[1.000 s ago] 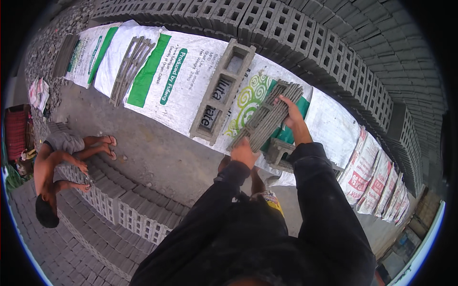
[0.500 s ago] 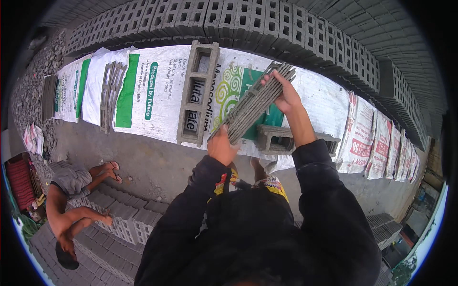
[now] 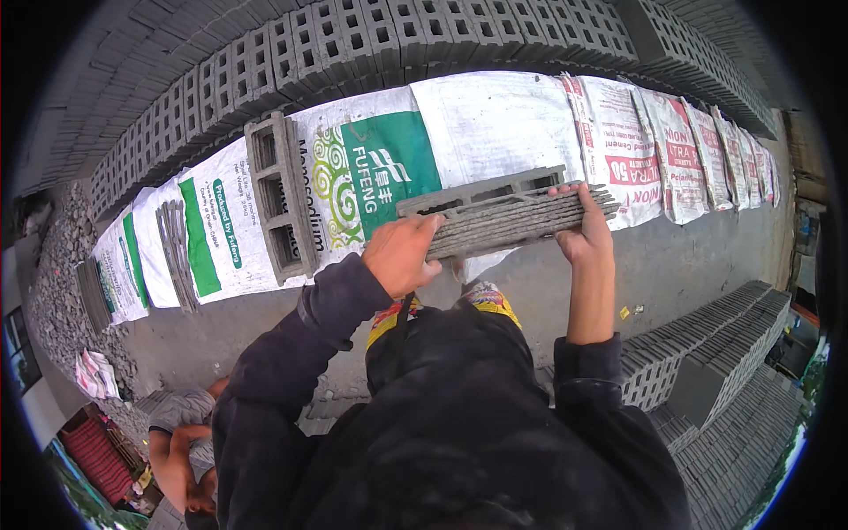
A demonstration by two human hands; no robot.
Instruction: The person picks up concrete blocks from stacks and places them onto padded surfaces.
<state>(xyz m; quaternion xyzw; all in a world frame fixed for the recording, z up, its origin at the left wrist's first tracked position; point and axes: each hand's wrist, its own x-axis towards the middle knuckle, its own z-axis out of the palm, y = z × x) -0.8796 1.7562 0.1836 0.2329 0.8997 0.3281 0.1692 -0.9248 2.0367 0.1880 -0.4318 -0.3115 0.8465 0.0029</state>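
Observation:
A bundle of thin, rough grey rods (image 3: 512, 228) lies level across the front of my body, held between both hands. My left hand (image 3: 402, 254) is wrapped round its left end, thumb on top. At the other end my right hand (image 3: 585, 231) grips it, with fingers over the far side and the thumb nearest me. Just beyond the bundle, and partly hidden by it, a hollow concrete block (image 3: 484, 191) rests on the sacks. Another hollow block (image 3: 309, 231) stands to the left on a white sack with green print (image 3: 331, 132).
A smaller group of rods (image 3: 177, 256) lies farther left on the sacks. Long rows of hollow blocks (image 3: 380, 35) line the far side. Red-printed cement sacks (image 3: 627, 132) run to the right. Stacked blocks (image 3: 707, 353) stand behind right. Another person (image 3: 181, 442) crouches at lower left.
The rod bundle has swung from a steep slant to nearly level, with my right hand lower and farther right. My view has turned, and the other person sits lower in it.

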